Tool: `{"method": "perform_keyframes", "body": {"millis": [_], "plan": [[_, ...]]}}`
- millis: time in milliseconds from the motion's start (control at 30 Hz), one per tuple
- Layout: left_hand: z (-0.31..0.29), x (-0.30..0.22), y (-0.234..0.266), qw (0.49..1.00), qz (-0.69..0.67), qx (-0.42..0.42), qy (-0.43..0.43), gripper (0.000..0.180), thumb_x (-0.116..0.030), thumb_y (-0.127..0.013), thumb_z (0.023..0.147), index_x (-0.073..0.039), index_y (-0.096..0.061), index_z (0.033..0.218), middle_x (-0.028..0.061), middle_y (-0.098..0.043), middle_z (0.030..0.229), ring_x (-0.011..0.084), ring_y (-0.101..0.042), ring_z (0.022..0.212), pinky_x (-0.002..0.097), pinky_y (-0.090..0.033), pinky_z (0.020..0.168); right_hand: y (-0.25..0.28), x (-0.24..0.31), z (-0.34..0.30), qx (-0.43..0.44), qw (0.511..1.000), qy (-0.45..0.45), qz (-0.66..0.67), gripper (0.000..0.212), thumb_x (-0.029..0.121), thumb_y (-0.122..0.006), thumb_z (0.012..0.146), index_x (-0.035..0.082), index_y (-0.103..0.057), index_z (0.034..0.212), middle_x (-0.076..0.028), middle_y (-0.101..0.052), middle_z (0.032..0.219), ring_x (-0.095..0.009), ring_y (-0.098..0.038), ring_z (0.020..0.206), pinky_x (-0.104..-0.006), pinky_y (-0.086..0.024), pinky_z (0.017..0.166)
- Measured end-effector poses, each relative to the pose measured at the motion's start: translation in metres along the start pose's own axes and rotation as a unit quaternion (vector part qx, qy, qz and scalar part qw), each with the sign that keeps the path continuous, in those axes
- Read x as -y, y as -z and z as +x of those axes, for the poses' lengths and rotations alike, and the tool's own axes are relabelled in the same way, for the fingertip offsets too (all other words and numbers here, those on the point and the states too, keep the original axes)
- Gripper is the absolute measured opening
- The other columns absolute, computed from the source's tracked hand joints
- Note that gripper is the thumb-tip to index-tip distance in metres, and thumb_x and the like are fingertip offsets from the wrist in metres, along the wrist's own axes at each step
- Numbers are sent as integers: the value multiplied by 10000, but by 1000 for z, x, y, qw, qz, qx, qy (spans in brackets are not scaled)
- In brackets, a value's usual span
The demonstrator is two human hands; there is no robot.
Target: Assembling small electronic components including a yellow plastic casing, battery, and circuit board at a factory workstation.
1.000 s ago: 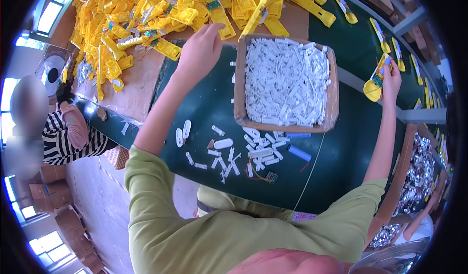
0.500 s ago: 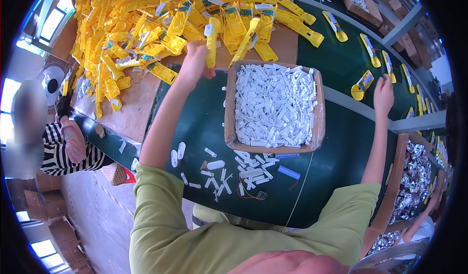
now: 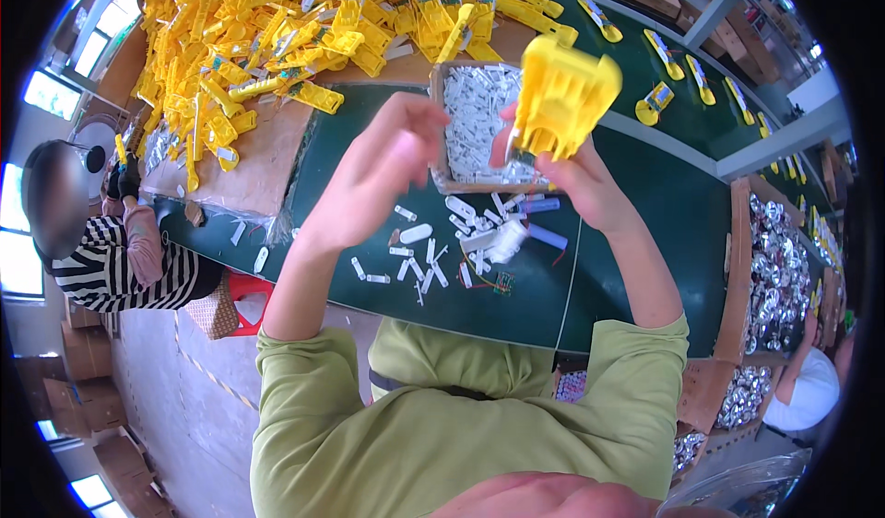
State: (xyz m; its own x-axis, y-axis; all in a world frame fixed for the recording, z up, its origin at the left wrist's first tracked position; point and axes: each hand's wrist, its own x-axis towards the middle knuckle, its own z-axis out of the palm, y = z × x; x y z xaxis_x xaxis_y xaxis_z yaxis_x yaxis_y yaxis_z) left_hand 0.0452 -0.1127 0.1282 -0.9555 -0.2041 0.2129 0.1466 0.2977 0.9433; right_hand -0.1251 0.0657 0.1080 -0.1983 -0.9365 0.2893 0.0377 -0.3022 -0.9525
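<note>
A yellow plastic housing (image 3: pixel 564 94), wide and hollow at one end, is held up over the right side of a cardboard box. My right hand (image 3: pixel 576 172) grips it from below, with fingers on its left side and the thumb in front. Left of the box, my left hand (image 3: pixel 387 163) is raised, somewhat blurred, fingers loosely apart and nothing visible in them. The cardboard box (image 3: pixel 489 187) holds many small white plastic parts (image 3: pixel 475 112). In front of it lie loose white parts (image 3: pixel 427 264), blue cylindrical cells (image 3: pixel 548 236), a small green circuit board (image 3: pixel 503 284) and a blurred white thing (image 3: pixel 507 241).
A big heap of yellow housings (image 3: pixel 267 48) covers the cardboard at far left. Beyond a metal rail (image 3: pixel 659 145), assembled yellow pieces (image 3: pixel 698 80) lie on a green belt. Shiny silver parts (image 3: pixel 774 269) fill boxes at right. Another person (image 3: pixel 138 251) works at left.
My right hand has come back from the belt and now holds a yellow housing near me. My left hand, earlier holding one by the heap, has drawn back without it. The view has shifted.
</note>
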Motion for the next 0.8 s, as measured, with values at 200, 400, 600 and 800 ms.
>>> {"method": "perform_keyframes", "body": {"millis": [200,400,600,800], "plan": [[8,3,-42,989,-98,93,-63,483,-338,-470,953,-3,-439,1299,132,-446,1311,176,-515,1002,269,-466,772,-25,-16,-22,1,975,-90,204,580,350,-527,890,32,-338,1336,-125,-509,1238,-276,-515,1152,-434,-419,978],[16,12,-64,967,-226,4,-118,588,-443,-386,961,0,-313,1341,180,-543,1195,283,-550,1108,386,-455,901,-51,-38,-49,-16,973,-45,225,566,348,-577,894,50,-372,1329,-85,-489,1248,-206,-509,1149,-369,-395,969],[16,15,-61,969,-162,-57,-179,545,-438,-344,974,-14,-318,1317,199,-550,1160,277,-551,1103,375,-457,899,-68,-40,-72,-84,982,-75,148,397,227,-588,882,37,-489,1217,-96,-539,1118,-166,-537,1010,-316,-410,895],[18,14,-56,963,-159,-119,-181,531,-434,-342,976,-19,-323,1306,189,-555,1143,280,-585,1046,388,-481,859,-78,-35,-91,-90,933,-74,341,362,166,-573,887,37,-455,1203,-117,-573,931,-152,-556,840,-283,-442,750]]}}
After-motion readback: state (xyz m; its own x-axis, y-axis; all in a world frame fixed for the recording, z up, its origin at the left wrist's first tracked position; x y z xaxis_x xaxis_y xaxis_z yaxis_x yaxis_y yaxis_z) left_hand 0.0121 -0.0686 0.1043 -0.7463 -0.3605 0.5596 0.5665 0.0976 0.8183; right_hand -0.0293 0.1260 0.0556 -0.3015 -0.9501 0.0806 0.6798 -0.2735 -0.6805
